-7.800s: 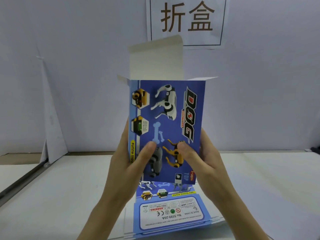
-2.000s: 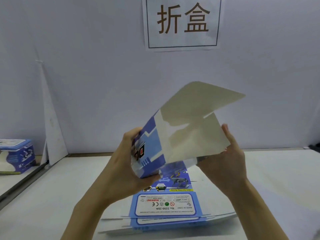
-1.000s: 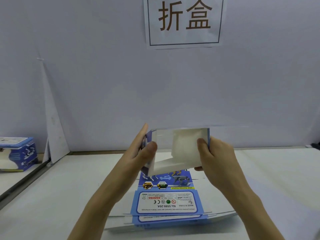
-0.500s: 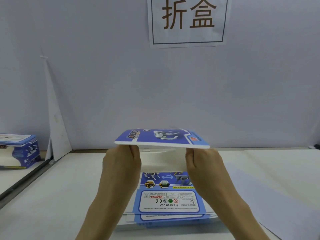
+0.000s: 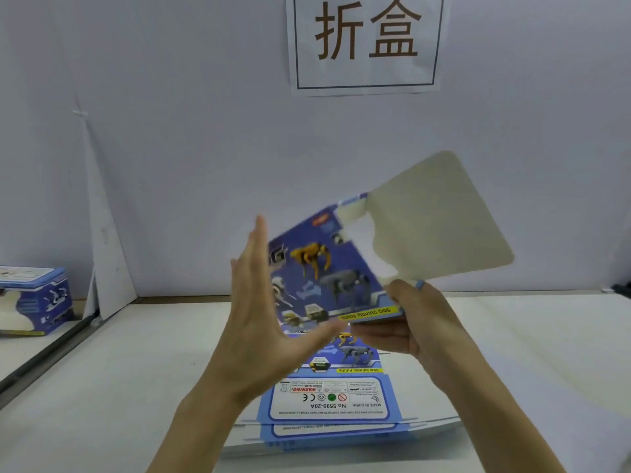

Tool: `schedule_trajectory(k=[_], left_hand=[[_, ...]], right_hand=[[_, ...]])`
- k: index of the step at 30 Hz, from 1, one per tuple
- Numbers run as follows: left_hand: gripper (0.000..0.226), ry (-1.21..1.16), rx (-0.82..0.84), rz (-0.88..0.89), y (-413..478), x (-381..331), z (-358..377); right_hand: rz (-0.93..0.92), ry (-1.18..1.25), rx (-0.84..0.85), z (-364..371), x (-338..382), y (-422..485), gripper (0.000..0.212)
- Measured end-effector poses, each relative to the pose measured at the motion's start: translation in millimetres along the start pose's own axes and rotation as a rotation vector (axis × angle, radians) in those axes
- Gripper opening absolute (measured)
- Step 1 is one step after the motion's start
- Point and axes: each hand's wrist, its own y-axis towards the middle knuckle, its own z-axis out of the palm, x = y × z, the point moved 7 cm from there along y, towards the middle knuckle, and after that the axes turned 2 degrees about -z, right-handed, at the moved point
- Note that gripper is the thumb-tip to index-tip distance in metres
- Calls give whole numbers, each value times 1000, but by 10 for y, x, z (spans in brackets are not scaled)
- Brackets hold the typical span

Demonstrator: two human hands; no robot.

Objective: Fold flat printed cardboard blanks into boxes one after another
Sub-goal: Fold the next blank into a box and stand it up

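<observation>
The right hand (image 5: 418,324) grips the lower right corner of the half-folded blue box (image 5: 327,278), holding it tilted in the air above the stack of flat blanks (image 5: 336,406) at the near edge of the bench (image 5: 129,370), its white flap (image 5: 440,227) open, while the left hand (image 5: 259,326) is held flat, fingers (image 5: 255,254) straight, at its left side.

The left hand (image 5: 259,312) hides the box's (image 5: 327,278) left edge, and the sign's (image 5: 367,73) top and the finished carton (image 5: 34,298) are cut off.
</observation>
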Motion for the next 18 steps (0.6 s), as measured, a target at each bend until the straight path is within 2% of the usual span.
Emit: schedule_trajectory(k=[1, 3, 6, 7, 8, 10, 13, 15, 18], left_hand=[[117, 142, 22, 67, -24, -6, 73], [121, 325, 11, 81, -40, 16, 145], [124, 350, 6, 67, -13, 73, 89], [126, 336, -3, 82, -3, 107, 37], [125, 319, -8, 89, 10, 144, -14], [128, 339, 4, 94, 26, 208, -76], [133, 372, 49, 149, 20, 257, -87], [135, 303, 73, 201, 9, 214, -112], [132, 198, 103, 292, -16, 45, -88]], right_hand=[[7, -18, 60, 36, 8, -11, 12], [-31, -158, 148, 96, 14, -29, 19], [-127, -414, 184, 96, 70, -33, 41], [-172, -426, 168, 70, 114, -24, 48], [-235, -362, 130, 20, 181, -9, 48], [-400, -126, 32, -138, 351, -13, 34], [-567, 25, -25, -316, 497, -26, 23], [-450, 271, 56, -369, 406, 57, 22], [-73, 649, 166, -294, 83, 216, 24]])
